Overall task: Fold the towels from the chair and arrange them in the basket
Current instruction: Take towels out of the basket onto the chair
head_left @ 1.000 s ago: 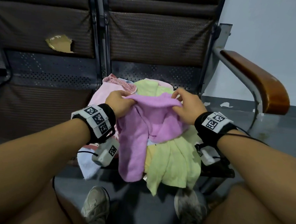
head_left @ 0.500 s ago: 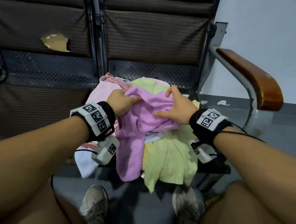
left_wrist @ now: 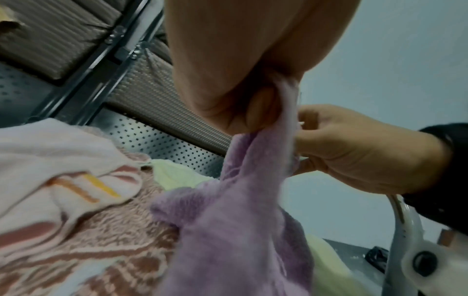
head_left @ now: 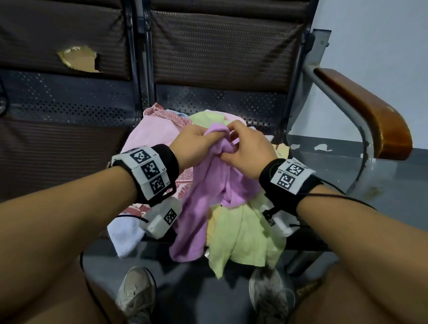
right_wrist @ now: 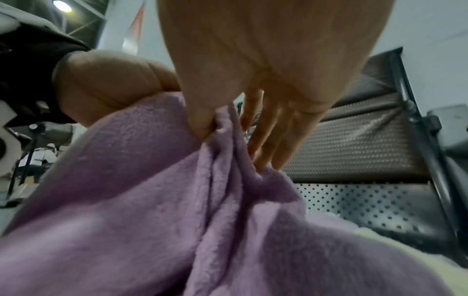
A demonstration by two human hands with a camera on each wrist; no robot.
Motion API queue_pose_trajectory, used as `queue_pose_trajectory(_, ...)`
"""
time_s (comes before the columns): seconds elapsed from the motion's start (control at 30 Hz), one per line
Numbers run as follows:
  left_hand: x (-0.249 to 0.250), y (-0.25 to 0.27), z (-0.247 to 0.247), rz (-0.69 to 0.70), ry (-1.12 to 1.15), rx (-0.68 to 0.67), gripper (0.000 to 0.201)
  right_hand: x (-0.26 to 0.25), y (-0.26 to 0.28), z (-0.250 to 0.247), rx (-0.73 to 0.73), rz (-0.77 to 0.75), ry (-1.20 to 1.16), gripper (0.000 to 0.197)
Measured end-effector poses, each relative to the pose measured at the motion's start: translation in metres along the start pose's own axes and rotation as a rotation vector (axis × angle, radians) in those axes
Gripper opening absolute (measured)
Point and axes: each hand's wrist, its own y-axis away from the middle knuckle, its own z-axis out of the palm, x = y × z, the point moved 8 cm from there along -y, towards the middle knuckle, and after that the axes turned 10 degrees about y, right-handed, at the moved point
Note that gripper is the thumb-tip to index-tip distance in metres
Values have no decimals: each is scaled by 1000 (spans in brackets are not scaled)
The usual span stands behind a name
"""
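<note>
A purple towel (head_left: 206,191) hangs from both my hands above the pile on the chair seat, its lower end drooping past the seat's front edge. My left hand (head_left: 196,142) grips its top edge, fingers curled round the cloth (left_wrist: 255,180). My right hand (head_left: 243,148) pinches the same edge right beside it, thumb against fingers (right_wrist: 217,124). Under it lie a yellow-green towel (head_left: 244,232), a pink towel (head_left: 147,131), a red-patterned towel (left_wrist: 106,236) and a white one (head_left: 125,234). No basket is in view.
The dark padded chair back (head_left: 221,50) stands behind the pile, with a torn seat back (head_left: 77,59) to the left. A wooden armrest (head_left: 369,113) juts out at the right. My shoes (head_left: 136,294) and knees are below the seat's front edge.
My hands have come together at the top edge of the purple towel, which was spread between them a second ago. The right hand slid left along the edge to meet the left.
</note>
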Motion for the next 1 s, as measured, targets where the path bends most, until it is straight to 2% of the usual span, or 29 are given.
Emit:
queue_pose_trajectory(0.1, 7, -1, 2, 80, -219, 1, 42, 1, 0, 10, -73, -3, -9, 23)
queue_pose_trajectory(0.13, 8, -2, -1, 101, -281, 20, 34, 3, 1, 13, -101, 2, -49, 22)
queue_pose_trajectory(0.2, 10, -3, -9, 117, -350, 58, 15, 5, 2, 19, -181, 42, -244, 25)
queue_pose_trajectory(0.27, 8, -4, -16, 120, -403, 104, 18, 7, 4, 24, -238, 87, -418, 23)
queue_pose_trajectory(0.33, 7, -3, -16, 144, -384, 105, 27, 8, 4, 24, -209, 92, -413, 18)
queue_pose_trajectory(0.43, 13, -1, -4, 204, -243, 22, 12, 5, 4, 22, -143, 80, -323, 28)
queue_pose_trajectory(0.53, 19, 1, 8, 258, -203, -52, 14, 6, 3, 13, -40, 65, -204, 14)
queue_pose_trajectory(0.6, 21, 0, 6, 284, -270, -19, 18, 10, 1, 6, 16, 61, -176, 6)
queue_pose_trajectory(0.67, 19, -3, -3, 275, -387, 64, 20, 15, 1, 4, 21, 64, -138, 11)
queue_pose_trajectory(0.73, 13, -5, -16, 221, -495, 150, 12, 23, 1, 2, 26, 104, -152, 19)
queue_pose_trajectory(0.8, 7, -7, -30, 169, -500, 219, 4, 31, 0, -2, 30, 154, -268, 21)
queue_pose_trajectory(0.87, 2, -10, -34, 167, -430, 209, 4, 29, 0, -2, -1, 149, -392, 15)
queue_pose_trajectory(0.93, 4, -9, -24, 214, -385, 114, 27, 19, 3, 0, -40, 107, -398, 29)
queue_pose_trajectory(1.0, 9, -8, -12, 253, -359, 62, 51, 5, 6, 1, -25, 43, -286, 34)
